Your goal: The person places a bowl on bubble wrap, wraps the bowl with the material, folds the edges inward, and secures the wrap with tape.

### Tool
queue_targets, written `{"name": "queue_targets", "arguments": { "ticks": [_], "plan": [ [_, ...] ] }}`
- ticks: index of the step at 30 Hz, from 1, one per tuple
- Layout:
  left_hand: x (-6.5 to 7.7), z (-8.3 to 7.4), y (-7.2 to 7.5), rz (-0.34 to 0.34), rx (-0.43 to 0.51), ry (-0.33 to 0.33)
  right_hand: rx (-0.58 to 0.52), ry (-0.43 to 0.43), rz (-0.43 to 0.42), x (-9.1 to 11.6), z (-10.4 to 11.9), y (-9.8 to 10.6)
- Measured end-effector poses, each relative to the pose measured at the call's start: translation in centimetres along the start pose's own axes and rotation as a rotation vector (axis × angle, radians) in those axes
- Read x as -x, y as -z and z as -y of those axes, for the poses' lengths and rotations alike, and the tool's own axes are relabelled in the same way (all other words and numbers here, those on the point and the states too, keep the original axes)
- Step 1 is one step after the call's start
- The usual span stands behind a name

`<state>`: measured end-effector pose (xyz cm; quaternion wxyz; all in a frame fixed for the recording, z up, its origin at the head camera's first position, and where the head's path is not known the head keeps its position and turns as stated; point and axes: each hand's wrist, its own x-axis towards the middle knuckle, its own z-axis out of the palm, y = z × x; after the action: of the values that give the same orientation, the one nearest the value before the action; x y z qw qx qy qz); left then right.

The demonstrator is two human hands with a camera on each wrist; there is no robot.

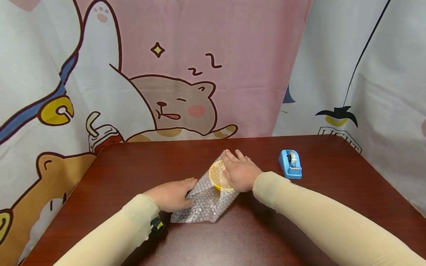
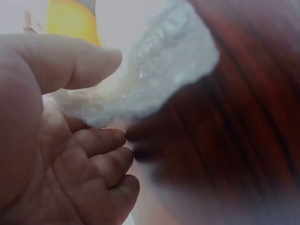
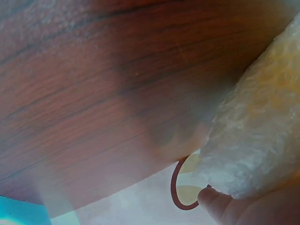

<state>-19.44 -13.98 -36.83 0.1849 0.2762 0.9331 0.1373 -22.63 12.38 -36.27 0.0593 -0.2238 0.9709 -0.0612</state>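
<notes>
A sheet of bubble wrap (image 1: 202, 204) lies slantwise on the table, folded partly over a round yellow object (image 1: 220, 176) whose kind the layers obscure. My left hand (image 1: 174, 194) pinches the wrap's left edge; in the left wrist view the sheet (image 2: 173, 61) passes between the thumb (image 2: 79, 61) and the fingers, and the index finger is mostly hidden. With fingers extended, my right hand (image 1: 242, 172) presses on the wrap at the yellow object's right side. The right wrist view shows the wrapped bundle (image 3: 253, 136) against that hand's fingertips (image 3: 215, 204).
To the right of the right hand stands a blue tape dispenser (image 1: 290, 164) with a roll of clear tape. The dark red wooden table (image 1: 146, 164) ends at the back against a printed cartoon curtain (image 1: 253, 66).
</notes>
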Motion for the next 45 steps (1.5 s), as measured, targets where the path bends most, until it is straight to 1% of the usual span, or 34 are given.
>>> {"name": "queue_targets", "arguments": {
  "ticks": [4,9,24,37,45],
  "plan": [
    [0.4,0.0,0.0,-0.014,-0.012,0.007,0.002,-0.002,0.002,0.0,0.0,0.0],
    [0.6,0.2,-0.3,-0.024,-0.019,0.023,-0.002,0.005,-0.013,0.0,0.0,0.0],
    [1.5,0.4,-0.5,-0.051,-0.028,0.006,0.003,0.001,-0.002,0.1,0.0,0.0],
    [1.8,0.5,-0.6,-0.067,-0.053,0.023,-0.005,0.006,-0.006,0.1,0.0,0.0],
    [2.0,0.4,-0.6,-0.102,-0.047,0.038,0.003,0.001,-0.007,-0.2,-0.2,-0.3]
  ]
}}
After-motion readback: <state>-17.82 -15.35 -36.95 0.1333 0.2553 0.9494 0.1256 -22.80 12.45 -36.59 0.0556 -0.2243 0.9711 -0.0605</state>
